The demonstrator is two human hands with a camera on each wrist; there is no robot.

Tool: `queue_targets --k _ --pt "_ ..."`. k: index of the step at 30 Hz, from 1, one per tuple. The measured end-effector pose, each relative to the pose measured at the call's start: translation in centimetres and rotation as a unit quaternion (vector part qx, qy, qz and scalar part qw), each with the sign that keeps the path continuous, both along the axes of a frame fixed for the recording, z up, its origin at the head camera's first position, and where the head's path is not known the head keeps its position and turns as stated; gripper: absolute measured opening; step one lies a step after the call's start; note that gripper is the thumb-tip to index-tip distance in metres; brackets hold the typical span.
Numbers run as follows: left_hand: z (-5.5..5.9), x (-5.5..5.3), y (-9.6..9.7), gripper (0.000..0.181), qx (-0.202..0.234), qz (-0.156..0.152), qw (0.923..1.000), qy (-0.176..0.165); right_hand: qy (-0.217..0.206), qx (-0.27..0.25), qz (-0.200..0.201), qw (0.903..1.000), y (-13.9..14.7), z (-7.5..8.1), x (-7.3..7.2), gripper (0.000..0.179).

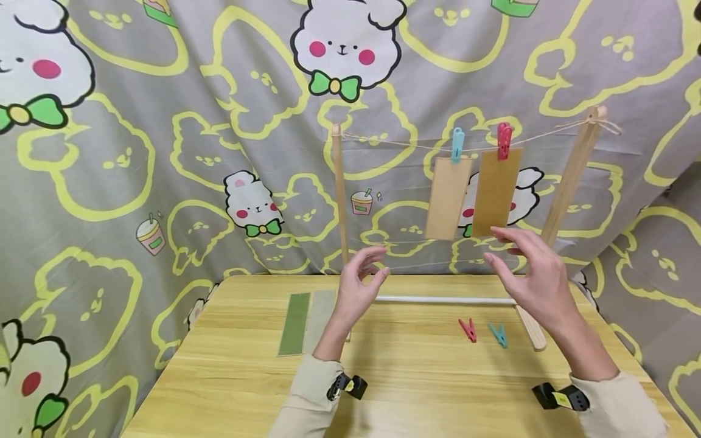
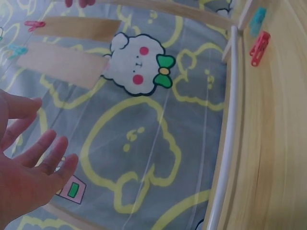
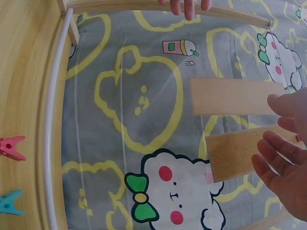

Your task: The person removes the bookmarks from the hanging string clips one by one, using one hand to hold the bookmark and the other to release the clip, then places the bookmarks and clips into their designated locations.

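Note:
Two cards hang from a string (image 1: 405, 143) tied between wooden posts. A blue clothespin (image 1: 457, 145) clips the pale beige card (image 1: 449, 198), and a red clothespin (image 1: 504, 141) clips the brown card (image 1: 497, 191) to its right. My right hand (image 1: 539, 280) is raised with nothing in it, fingers loosely bent; its fingertips overlap the brown card's lower edge in the head view. Near the left post (image 1: 339, 188), my left hand (image 1: 356, 286) is also raised and holds nothing, thumb and fingers apart. The right wrist view shows both cards (image 3: 237, 97) beyond the right fingers.
On the wooden table (image 1: 416, 377) lie a red clothespin (image 1: 468, 330) and a blue clothespin (image 1: 498, 335). A green card (image 1: 294, 323) and a greyish card (image 1: 320, 316) lie at the left. A white rod (image 1: 443, 300) runs along the frame's base. Patterned cloth (image 1: 263, 140) hangs behind.

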State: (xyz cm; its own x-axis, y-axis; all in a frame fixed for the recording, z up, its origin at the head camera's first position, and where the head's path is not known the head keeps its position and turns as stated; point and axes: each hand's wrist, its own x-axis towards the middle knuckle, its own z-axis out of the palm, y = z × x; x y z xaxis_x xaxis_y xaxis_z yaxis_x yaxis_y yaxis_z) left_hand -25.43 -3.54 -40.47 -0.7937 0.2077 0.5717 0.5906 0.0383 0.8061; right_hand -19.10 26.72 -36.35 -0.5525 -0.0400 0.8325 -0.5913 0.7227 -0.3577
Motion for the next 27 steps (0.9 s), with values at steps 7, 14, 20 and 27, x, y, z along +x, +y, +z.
queue_targets --k 7,14,20,27 --pt "0.2 -0.3 0.8 0.037 -0.005 0.006 1.0000 -0.004 -0.005 0.018 0.000 0.9998 -0.1 0.4 -0.3 0.055" --pt "0.2 -0.7 1.7 0.036 0.008 0.003 0.9997 0.021 -0.002 0.034 -0.001 0.9994 -0.2 0.8 -0.6 0.055" --pt "0.0 -1.1 2.6 0.037 0.021 -0.012 0.9994 0.025 0.019 0.043 0.006 0.9989 0.1 1.2 -0.8 0.057" --pt "-0.4 -1.4 3.5 0.040 0.031 -0.014 0.9994 0.011 0.041 0.057 0.014 0.9975 0.3 2.1 -1.3 0.057"
